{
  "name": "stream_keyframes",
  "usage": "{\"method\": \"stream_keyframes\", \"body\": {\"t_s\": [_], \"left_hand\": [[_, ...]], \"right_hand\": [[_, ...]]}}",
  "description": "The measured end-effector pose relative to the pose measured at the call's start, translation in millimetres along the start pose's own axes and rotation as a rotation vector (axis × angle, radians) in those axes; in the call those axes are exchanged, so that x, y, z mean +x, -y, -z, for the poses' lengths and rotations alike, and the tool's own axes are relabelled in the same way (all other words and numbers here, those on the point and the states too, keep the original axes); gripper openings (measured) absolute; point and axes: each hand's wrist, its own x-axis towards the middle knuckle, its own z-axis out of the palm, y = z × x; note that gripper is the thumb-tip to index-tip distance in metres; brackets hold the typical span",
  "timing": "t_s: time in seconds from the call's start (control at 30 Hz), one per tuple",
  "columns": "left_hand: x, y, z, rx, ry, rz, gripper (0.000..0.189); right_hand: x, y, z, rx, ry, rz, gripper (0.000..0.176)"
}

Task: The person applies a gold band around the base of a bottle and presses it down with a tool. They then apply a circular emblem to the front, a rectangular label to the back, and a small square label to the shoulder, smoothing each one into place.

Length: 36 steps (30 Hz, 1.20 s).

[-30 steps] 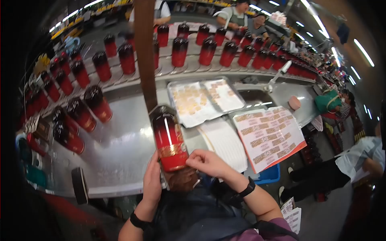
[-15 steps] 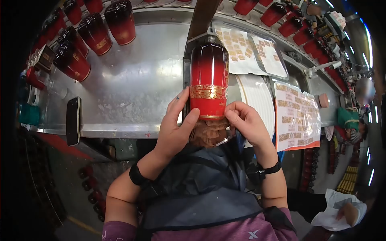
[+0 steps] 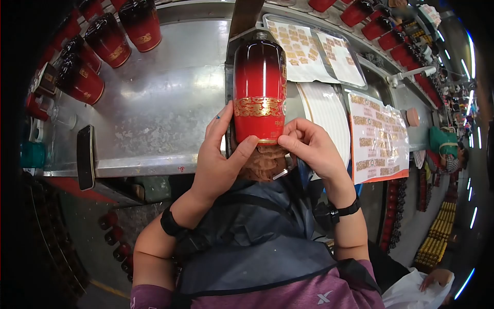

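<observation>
Head view: gripped bottle (image 3: pixel 260 77) low with left hand (image 3: pixel 218 165); pinched its base rim with right hand (image 3: pixel 311 149), likely sticking step. Next called for firm, even press.

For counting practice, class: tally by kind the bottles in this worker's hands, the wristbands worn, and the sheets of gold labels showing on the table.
Red bottle, in left hand and right hand: 1
Black wristbands: 2
Gold-label sheets: 3
Total: 6
</observation>
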Motion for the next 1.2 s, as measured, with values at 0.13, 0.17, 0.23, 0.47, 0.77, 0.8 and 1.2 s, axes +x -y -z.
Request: {"method": "stream_keyframes", "body": {"t_s": [0.13, 0.17, 0.23, 0.47, 0.77, 0.8, 1.2], "left_hand": [[0, -1, 1, -0.048, 0.017, 0.031, 0.075], [0, -1, 2, -0.048, 0.02, 0.031, 0.075], [0, -3, 8, 0.075, 0.085, -0.042, 0.08], [6, -13, 9, 0.292, 0.072, -0.122, 0.085], [7, -20, 11, 0.258, 0.099, -0.119, 0.086], [7, -20, 11, 0.204, 0.103, -0.094, 0.087], [5, -6, 8, -0.042, 0.049, -0.037, 0.071]], "right_hand": [[-3, 3, 0, 0.005, -0.018, -0.009, 0.02], [-5, 6, 1, -0.048, -0.024, -0.021, 0.02], [-9, 11, 3, -0.101, -0.029, -0.033, 0.019], [-31, 39, 5, -0.176, -0.082, 0.006, 0.011], [-48, 54, 8, -0.199, -0.1, 0.044, 0.009], [-48, 54, 8, -0.195, -0.094, 0.045, 0.008], [-49, 55, 10, -0.205, -0.094, 0.045, 0.009]]}}
